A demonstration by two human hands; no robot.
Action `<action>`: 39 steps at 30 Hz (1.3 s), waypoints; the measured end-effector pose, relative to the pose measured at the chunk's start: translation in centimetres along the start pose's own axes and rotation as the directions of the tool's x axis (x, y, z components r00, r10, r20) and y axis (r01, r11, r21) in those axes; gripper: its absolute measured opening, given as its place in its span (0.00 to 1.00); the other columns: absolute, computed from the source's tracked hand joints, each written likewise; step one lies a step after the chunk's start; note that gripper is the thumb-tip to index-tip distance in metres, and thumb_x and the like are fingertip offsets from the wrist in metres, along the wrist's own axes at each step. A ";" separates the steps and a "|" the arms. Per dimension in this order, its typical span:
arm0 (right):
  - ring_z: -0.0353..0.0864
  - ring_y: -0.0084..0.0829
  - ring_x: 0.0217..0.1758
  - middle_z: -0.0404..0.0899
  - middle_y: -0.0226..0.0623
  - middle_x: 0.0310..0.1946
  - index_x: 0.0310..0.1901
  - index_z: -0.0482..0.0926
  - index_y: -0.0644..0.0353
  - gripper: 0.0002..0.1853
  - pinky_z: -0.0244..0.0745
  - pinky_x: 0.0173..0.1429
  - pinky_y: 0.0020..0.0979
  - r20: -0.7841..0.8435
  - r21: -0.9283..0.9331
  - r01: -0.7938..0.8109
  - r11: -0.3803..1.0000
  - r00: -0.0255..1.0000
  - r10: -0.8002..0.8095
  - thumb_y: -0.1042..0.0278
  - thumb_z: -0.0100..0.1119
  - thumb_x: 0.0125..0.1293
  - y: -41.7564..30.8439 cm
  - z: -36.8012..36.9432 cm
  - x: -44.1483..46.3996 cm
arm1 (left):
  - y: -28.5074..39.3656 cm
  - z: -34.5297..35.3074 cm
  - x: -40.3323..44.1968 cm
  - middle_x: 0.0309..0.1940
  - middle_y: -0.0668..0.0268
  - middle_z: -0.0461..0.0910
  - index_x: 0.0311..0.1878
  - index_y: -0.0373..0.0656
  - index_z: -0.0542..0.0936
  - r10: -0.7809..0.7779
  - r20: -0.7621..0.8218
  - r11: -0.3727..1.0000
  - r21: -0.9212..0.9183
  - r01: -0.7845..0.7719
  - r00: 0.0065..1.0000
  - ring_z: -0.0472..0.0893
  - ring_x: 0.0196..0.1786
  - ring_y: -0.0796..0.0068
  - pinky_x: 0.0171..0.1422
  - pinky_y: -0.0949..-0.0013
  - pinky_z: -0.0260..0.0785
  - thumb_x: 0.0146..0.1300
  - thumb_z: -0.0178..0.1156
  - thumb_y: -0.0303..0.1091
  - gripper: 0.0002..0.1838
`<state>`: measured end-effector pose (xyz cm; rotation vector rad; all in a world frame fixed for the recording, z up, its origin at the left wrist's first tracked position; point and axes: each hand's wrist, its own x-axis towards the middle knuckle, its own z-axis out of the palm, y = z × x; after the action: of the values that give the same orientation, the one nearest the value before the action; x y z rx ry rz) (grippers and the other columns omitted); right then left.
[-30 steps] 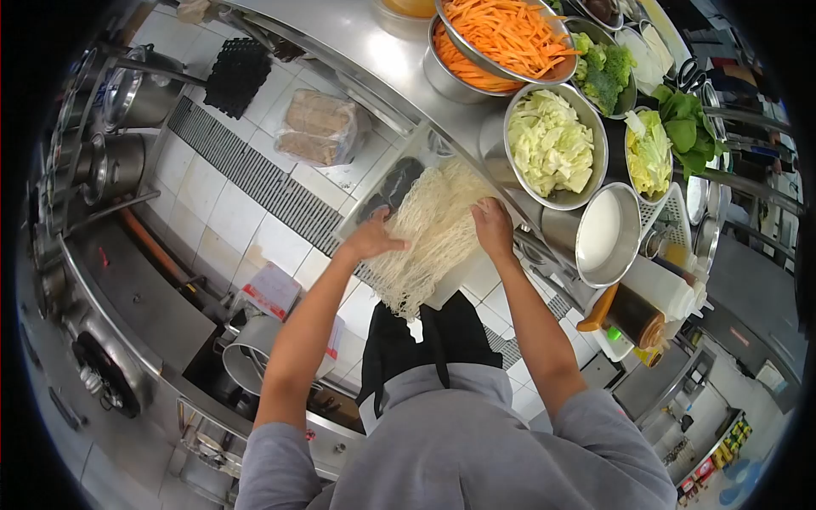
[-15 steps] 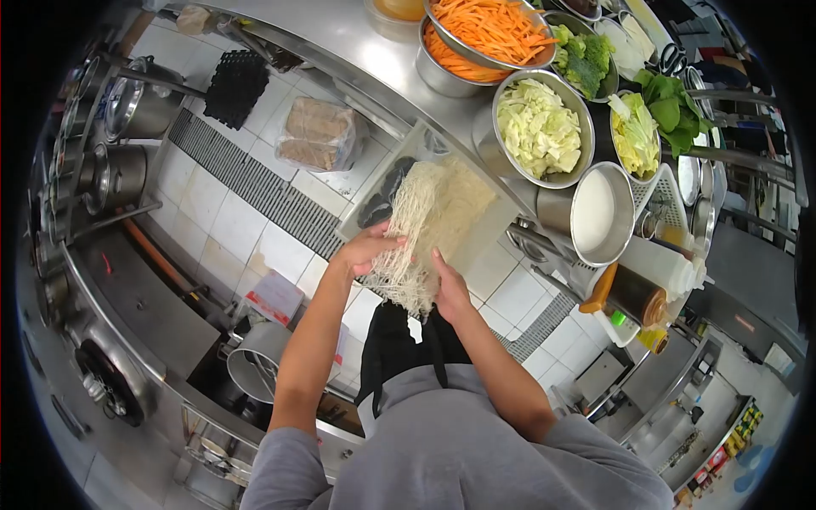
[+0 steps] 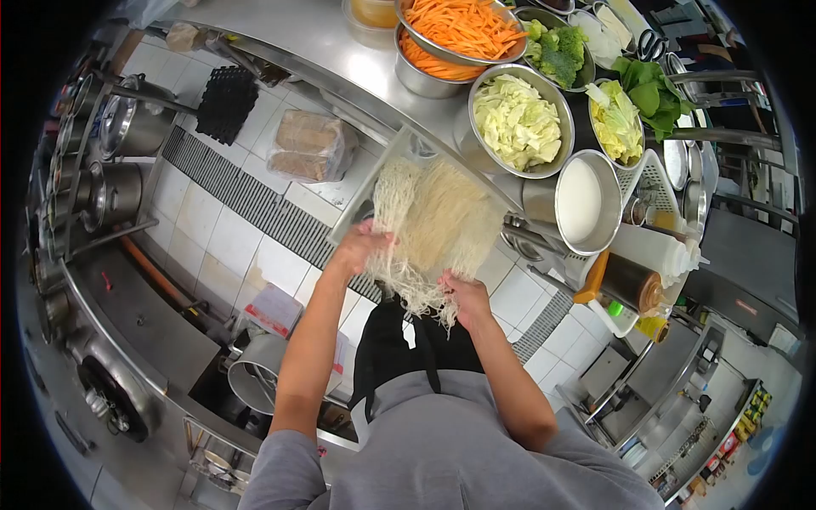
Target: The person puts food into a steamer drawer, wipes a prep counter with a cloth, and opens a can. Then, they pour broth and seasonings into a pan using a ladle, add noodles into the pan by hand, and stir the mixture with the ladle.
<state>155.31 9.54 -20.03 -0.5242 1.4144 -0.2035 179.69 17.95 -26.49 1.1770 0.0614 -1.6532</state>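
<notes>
Dry, pale rice noodles (image 3: pixel 442 217) hang in a loose, tangled sheet between my two hands, above and partly inside a translucent plastic bin (image 3: pixel 347 223). My left hand (image 3: pixel 361 248) is closed on the left side of the bundle, near the bin's wall. On the other side, the fingers of my right hand (image 3: pixel 466 297) pinch the lower right strands. Loose ends dangle in front of my black apron (image 3: pixel 387 340). The noodles hide most of the bin's inside.
On the steel counter (image 3: pixel 340 64) stand bowls of shredded carrots (image 3: pixel 463 30), chopped cabbage (image 3: pixel 518 123), broccoli (image 3: pixel 557 53) and a white substance (image 3: pixel 578 195). Sauce bottles (image 3: pixel 633 276) stand at right. A wrapped brown package (image 3: pixel 313 144) lies low on the left. Pots (image 3: pixel 119 191) line the far left.
My right hand has gone from spread fingers beside the noodles to pinching them. The noodles are now spread wider between my hands. The view has shifted slightly.
</notes>
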 end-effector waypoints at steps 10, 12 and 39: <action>0.80 0.26 0.30 0.83 0.39 0.33 0.41 0.81 0.65 0.09 0.73 0.32 0.26 -0.033 -0.164 -0.017 0.986 0.999 0.012 0.71 0.66 0.62 -1.9 -6.2 -5.7 | 4.0 -2.1 -0.6 0.46 0.63 0.83 0.59 0.34 0.76 -0.078 0.044 0.919 0.390 0.055 0.996 0.82 0.43 0.77 0.50 0.74 0.75 0.60 0.64 0.21 0.21; 0.80 0.26 0.32 0.83 0.38 0.33 0.42 0.81 0.65 0.10 0.73 0.33 0.27 0.049 -0.227 -0.074 0.971 0.995 0.087 0.69 0.66 0.62 -3.3 -7.0 -7.4 | 3.5 -1.2 -0.9 0.45 0.65 0.83 0.57 0.35 0.77 -0.104 0.122 0.891 0.452 0.038 0.987 0.81 0.43 0.78 0.50 0.74 0.74 0.60 0.64 0.22 0.20; 0.81 0.26 0.46 0.81 0.34 0.43 0.51 0.76 0.57 0.12 0.77 0.42 0.29 0.619 -0.104 0.020 0.994 0.784 0.049 0.68 0.61 0.68 3.2 15.5 -8.7 | -12.5 2.9 -27.8 0.59 0.58 0.75 0.72 0.42 0.56 0.410 -0.480 0.663 -0.427 -0.615 0.775 0.76 0.60 0.58 0.63 0.47 0.71 0.70 0.50 0.60 0.38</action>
<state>168.46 19.63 -12.82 -0.5989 0.7764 0.0634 167.21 41.52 -11.35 0.8839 0.3787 -0.8009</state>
